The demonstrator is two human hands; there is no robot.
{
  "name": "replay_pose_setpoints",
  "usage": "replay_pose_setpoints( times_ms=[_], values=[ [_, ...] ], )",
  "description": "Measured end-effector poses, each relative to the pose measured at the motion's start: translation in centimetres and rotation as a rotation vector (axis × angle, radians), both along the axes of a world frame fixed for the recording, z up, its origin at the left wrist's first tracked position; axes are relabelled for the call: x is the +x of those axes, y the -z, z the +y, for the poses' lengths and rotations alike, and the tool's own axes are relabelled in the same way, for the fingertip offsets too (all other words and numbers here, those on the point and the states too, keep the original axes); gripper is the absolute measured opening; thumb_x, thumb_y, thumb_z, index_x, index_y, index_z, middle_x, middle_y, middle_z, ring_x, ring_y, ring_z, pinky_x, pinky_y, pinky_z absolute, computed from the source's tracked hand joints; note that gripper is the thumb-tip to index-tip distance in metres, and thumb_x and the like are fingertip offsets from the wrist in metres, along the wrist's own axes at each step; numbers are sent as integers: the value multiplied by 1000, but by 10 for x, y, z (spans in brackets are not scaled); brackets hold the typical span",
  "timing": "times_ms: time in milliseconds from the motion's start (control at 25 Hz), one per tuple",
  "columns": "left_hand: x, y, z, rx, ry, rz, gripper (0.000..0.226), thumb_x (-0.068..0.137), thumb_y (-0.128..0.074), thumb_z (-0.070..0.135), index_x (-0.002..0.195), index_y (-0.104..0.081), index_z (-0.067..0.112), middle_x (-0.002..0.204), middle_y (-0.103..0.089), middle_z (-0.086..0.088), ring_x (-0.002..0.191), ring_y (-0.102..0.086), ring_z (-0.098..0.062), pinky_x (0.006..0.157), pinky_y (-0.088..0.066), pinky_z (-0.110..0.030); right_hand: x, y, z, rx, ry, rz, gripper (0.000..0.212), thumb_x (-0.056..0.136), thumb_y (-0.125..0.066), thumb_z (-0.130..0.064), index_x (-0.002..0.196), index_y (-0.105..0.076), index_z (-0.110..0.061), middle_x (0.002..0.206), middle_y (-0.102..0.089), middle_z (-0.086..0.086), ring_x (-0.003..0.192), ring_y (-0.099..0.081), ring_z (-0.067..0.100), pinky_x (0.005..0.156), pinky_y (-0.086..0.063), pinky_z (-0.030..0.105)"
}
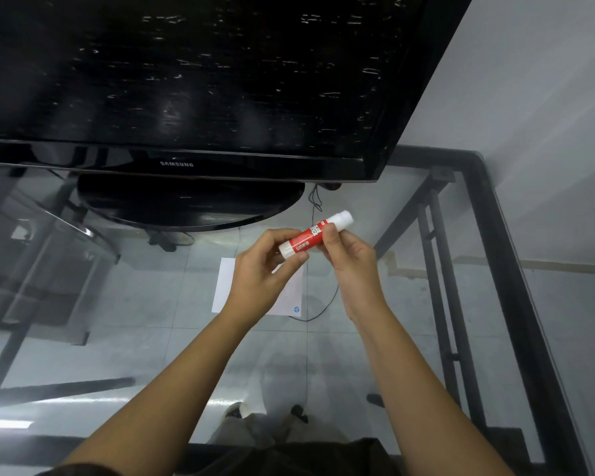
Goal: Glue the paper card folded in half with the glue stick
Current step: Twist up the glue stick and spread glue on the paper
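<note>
A red and white glue stick (311, 236) is held in the air over the glass table, tilted with its white cap up and to the right. My left hand (261, 273) pinches its lower end. My right hand (352, 262) grips its upper part just below the cap. Under the hands a white paper card (225, 286) lies flat on the glass, partly hidden by my left hand; a small blue logo shows at its near right corner.
A black Samsung television (186, 97) on an oval stand (193, 204) fills the far side of the glass table (152, 355). A thin black cable (318, 314) runs beside the card. The table's black frame (516, 286) borders the right, next to a white wall.
</note>
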State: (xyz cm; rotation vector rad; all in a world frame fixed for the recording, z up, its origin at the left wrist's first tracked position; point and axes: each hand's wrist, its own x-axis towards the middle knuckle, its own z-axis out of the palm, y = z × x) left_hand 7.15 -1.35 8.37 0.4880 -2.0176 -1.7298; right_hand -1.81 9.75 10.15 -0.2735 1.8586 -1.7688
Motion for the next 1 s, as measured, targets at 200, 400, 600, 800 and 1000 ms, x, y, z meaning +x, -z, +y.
replay_pose_setpoints(
  times_ms=[200,400,600,800,1000],
  values=[
    [21,29,-1,371,-201,-2,23,80,-69,24,103,-65,24,96,-70,9,95,-65,-18,79,-54,-22,0,44,-3,272,-257,219,51,89,-49,-48,133,-46,-23,138,-51,-3,124,-46,8,101,-38,25],
    [57,76,0,559,-359,-166,16,85,-65,16,99,-66,23,99,-67,-7,89,-67,-22,75,-54,-22,32,112,8,778,-592,600,56,99,-35,-30,146,-11,-13,158,-5,4,144,-4,22,115,-10,36],
    [66,89,-12,960,-402,-89,15,89,-57,9,88,-71,13,90,-64,-6,75,-65,-11,69,-54,-18,42,136,9,926,-728,717,56,100,-25,-35,147,-2,-16,158,3,1,144,7,19,115,0,37],
    [48,87,-32,1272,-373,-14,15,88,-57,20,99,-59,10,89,-71,-10,72,-66,-16,64,-56,-21,40,143,12,874,-679,698,53,100,-26,-35,147,-10,-18,158,-4,-1,144,2,17,116,-1,36],
    [36,87,-49,468,-30,-364,11,82,-67,9,91,-62,13,84,-69,2,78,-65,-10,65,-52,-16,43,148,16,734,-467,665,54,94,-44,-34,142,-29,-16,154,-25,3,141,-21,20,116,-15,38]
  ],
)
